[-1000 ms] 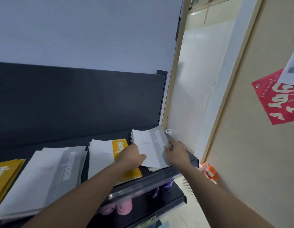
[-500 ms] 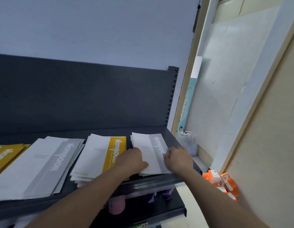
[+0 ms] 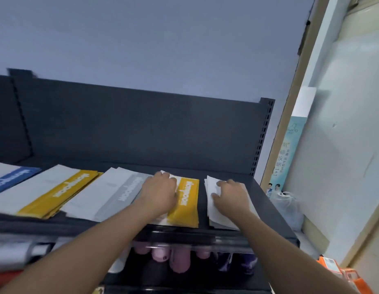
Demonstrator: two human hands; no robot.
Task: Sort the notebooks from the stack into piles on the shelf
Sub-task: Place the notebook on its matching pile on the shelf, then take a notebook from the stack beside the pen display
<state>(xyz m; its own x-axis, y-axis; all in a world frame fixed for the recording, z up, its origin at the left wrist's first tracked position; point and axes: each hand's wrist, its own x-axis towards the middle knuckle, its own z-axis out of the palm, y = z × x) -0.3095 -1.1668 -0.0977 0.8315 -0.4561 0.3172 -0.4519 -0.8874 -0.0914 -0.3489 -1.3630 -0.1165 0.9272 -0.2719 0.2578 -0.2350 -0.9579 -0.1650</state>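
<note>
Right, your right hand flat on stack, fingers spread, gripping nothing. Stack at right end of shelf, long axis running away from you. Left hand on yellow-band pile just left of stack; fingers bent, grip unclear.

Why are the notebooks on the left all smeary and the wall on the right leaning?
Head view: blur, likely camera movement, smears the left yellow notebooks and the shelf edge; the wide lens leans the door frame; light is dim and bluish.
</note>
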